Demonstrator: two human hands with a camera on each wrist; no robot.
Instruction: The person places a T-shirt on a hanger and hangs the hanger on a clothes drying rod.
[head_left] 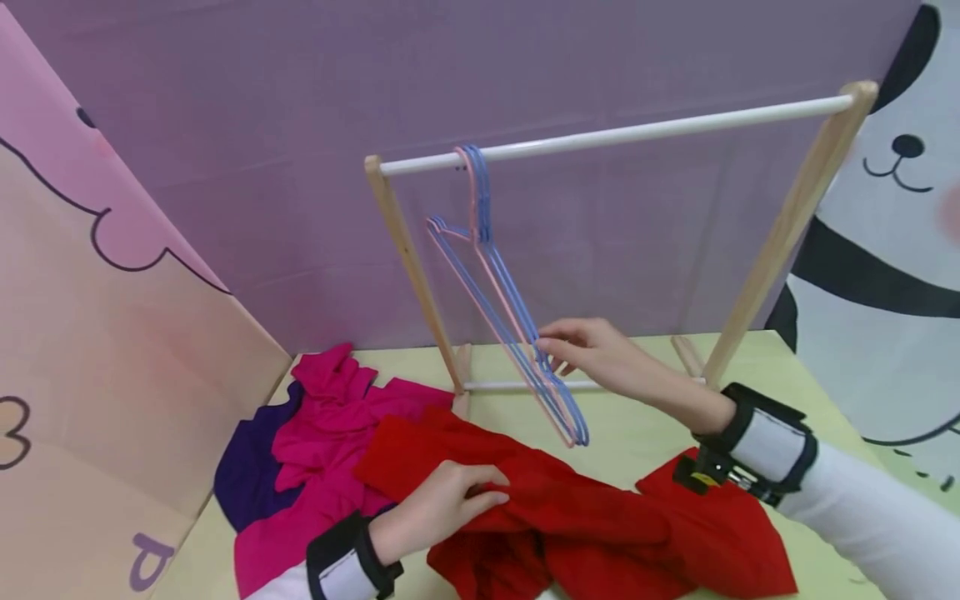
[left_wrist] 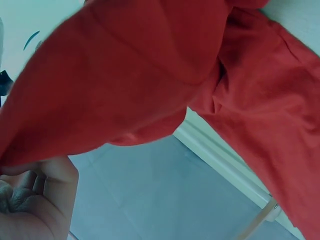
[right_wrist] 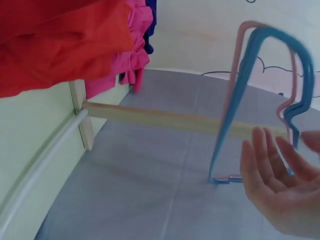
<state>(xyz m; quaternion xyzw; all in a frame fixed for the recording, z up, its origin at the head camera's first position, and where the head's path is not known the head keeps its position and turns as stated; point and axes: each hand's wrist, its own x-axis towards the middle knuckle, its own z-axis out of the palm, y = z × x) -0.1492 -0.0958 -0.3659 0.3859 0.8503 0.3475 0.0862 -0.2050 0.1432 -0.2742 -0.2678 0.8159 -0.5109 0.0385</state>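
Several thin blue and pink clothes hangers [head_left: 517,296] hang close together by their hooks from the white rail. At their right side is my right hand [head_left: 600,354], fingertips right at the blue edge. In the right wrist view the right hand [right_wrist: 282,185] has its fingers loosely bent, thumb apart, beside the hangers [right_wrist: 235,100]. My left hand [head_left: 450,504] pinches the edge of a red garment [head_left: 592,508] lying crumpled on the table. The left wrist view shows the left hand [left_wrist: 42,200] curled at the lower edge of the red cloth [left_wrist: 125,80].
A wooden garment rack [head_left: 780,233] with a white top rail [head_left: 645,133] stands at the back. Crumpled pink cloth [head_left: 330,442] and dark purple cloth [head_left: 255,467] lie left of the red garment on the pale yellow table [head_left: 622,425]. Printed walls stand on both sides.
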